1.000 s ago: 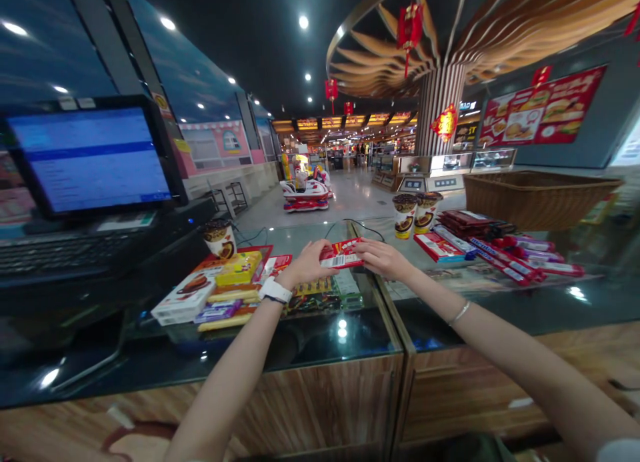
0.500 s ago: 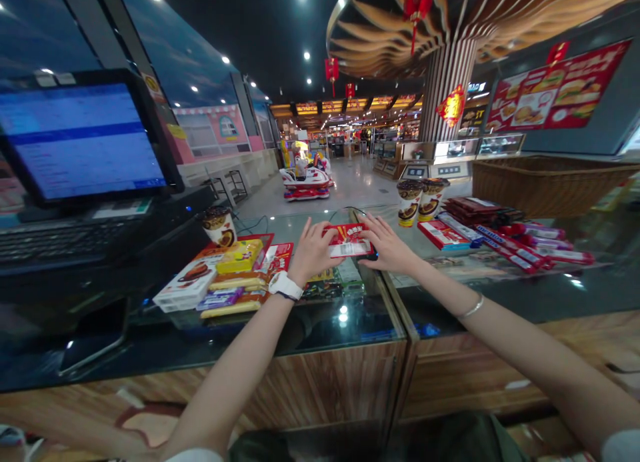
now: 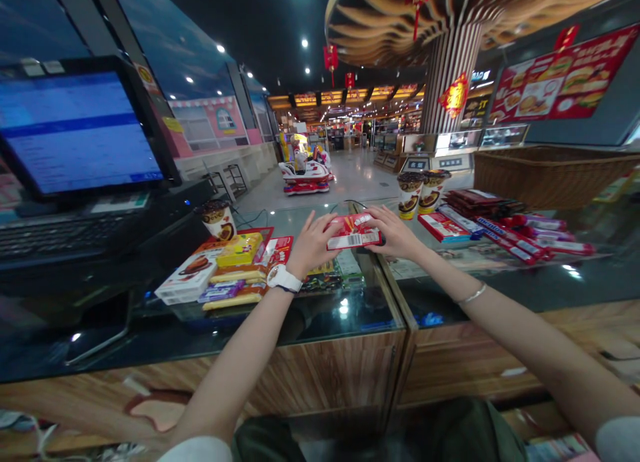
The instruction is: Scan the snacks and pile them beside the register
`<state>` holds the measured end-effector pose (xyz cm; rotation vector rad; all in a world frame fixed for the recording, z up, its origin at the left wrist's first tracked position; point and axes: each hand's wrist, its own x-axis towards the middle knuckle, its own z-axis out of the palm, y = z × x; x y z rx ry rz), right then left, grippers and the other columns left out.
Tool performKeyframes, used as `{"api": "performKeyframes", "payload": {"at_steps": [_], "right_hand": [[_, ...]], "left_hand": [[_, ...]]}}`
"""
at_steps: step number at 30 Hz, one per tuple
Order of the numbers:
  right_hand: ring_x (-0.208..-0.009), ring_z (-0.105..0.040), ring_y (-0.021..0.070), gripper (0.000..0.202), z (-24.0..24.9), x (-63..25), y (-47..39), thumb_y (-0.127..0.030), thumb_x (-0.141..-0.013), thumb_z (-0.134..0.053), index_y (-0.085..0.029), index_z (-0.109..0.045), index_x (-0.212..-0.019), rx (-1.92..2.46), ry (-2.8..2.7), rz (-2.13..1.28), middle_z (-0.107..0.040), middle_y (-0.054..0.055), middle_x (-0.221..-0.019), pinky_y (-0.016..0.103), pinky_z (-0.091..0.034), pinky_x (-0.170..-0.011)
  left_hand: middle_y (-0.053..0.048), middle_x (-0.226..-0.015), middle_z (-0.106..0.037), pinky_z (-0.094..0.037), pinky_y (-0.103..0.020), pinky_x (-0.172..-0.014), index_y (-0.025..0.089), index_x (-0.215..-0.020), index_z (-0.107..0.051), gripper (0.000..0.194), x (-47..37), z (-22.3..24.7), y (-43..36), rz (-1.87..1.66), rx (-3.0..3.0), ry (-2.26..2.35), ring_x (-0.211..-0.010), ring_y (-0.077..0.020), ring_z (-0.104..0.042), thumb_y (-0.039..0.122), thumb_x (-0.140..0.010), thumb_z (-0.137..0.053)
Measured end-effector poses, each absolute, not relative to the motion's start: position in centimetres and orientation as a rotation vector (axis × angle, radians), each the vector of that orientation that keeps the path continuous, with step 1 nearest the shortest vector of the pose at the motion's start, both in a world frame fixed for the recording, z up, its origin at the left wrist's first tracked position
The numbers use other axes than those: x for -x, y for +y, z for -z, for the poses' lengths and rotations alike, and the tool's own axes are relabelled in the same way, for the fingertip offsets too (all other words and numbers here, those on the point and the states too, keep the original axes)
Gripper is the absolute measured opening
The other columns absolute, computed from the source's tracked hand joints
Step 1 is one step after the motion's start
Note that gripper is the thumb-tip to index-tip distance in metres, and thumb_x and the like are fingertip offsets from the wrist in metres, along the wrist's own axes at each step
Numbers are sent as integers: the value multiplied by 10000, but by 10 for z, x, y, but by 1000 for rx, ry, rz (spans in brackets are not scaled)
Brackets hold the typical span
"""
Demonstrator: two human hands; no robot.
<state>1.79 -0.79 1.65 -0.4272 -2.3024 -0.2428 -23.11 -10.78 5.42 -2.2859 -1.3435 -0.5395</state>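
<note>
A red snack box (image 3: 354, 238) with a white label strip along its near side is held above the glass counter. My left hand (image 3: 314, 243), with a white watch at the wrist, grips its left end. Round the right end are the fingers of my right hand (image 3: 393, 234); a silver bangle is on that forearm. Left of my left hand lie a white box (image 3: 187, 275), a yellow pack (image 3: 241, 249) and several long snack packs (image 3: 240, 290). Dark green packets (image 3: 325, 281) lie under the glass or on it; I cannot tell which.
A monitor (image 3: 85, 129) and keyboard (image 3: 60, 239) stand at the left, near a cup (image 3: 219, 221). On the right are two cups (image 3: 410, 195), a red box (image 3: 443, 227), candy rolls (image 3: 515, 239) and a wicker basket (image 3: 555, 175).
My right hand has closed in on the red box, its fingers less spread than before. The box's labelled side now faces me more. The view has shifted slightly.
</note>
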Motion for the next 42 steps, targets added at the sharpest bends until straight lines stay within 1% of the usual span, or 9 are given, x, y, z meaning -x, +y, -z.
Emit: {"api": "performKeyframes", "payload": {"at_steps": [6,9,12,15,17,20,26,34,42], "right_hand": [[-1457,-329,309,666,-20,-20,-6,-377,-848,-653,-222,-397,-1443,448,-2284,109,-412,138,-1539,591,-240,-1186],[-1430,-385,274,619,-20,-34,10,-270,-896,-529,-208,-342,-1483,554,-2177,-61,-429,135,-1530,534,-313,-1166],[-1347,-493,256,666,-12,-51,33,-79,-763,-467,-156,-439,-1424,664,-2223,-154,-538,138,-1432,481,-389,-1127],[-1372,-466,236,833,1,-60,49,13,-603,-426,-151,-477,-1418,638,-2420,-147,-541,115,-1441,448,-368,-1150],[-1394,-440,231,885,7,-58,53,35,-565,-414,-156,-483,-1427,608,-2501,-106,-533,106,-1455,443,-365,-1152],[-1383,-449,242,848,12,-49,51,56,-596,-419,-176,-517,-1406,580,-2561,-44,-542,105,-1449,471,-370,-1138],[-1218,-572,286,637,12,-34,46,7,-747,-455,-165,-570,-1349,636,-2654,27,-614,159,-1311,491,-420,-1049],[-1128,-594,285,583,4,-43,41,-91,-777,-517,-206,-572,-1346,592,-2696,158,-628,131,-1265,468,-413,-1000],[-1047,-615,302,485,-14,-48,26,-212,-777,-604,-162,-617,-1259,483,-2579,152,-651,151,-1169,434,-474,-917]], "left_hand": [[-94,-1502,-471,-165,-545,-1247,233,-1229,-621,437,233,-53,-108,579,2292,-1348,-1389,-274,-436,290,-801,-685],[-91,-1501,-474,-179,-550,-1242,238,-1205,-641,402,236,-53,-107,623,2269,-1371,-1384,-276,-440,303,-810,-676],[-89,-1495,-483,-181,-549,-1239,240,-1206,-639,391,240,-53,-106,662,2208,-1390,-1381,-265,-446,323,-825,-660],[-88,-1487,-493,-189,-552,-1233,246,-1213,-633,397,244,-52,-105,694,2157,-1405,-1374,-265,-455,328,-826,-663],[-99,-1481,-500,-201,-551,-1229,239,-1207,-637,398,246,-52,-104,709,2140,-1392,-1367,-271,-462,328,-821,-673],[-114,-1468,-513,-221,-557,-1221,230,-1194,-644,398,248,-50,-102,725,2133,-1354,-1351,-283,-479,322,-809,-688],[-124,-1438,-544,-251,-561,-1211,223,-1169,-651,372,248,-48,-102,718,2099,-1314,-1329,-282,-506,328,-814,-680],[-118,-1442,-541,-259,-556,-1207,229,-1154,-651,369,251,-46,-99,739,2066,-1330,-1329,-277,-504,354,-809,-689],[-123,-1438,-544,-254,-548,-1208,216,-1156,-648,390,253,-49,-101,792,1944,-1389,-1309,-285,-515,352,-795,-706]]}}
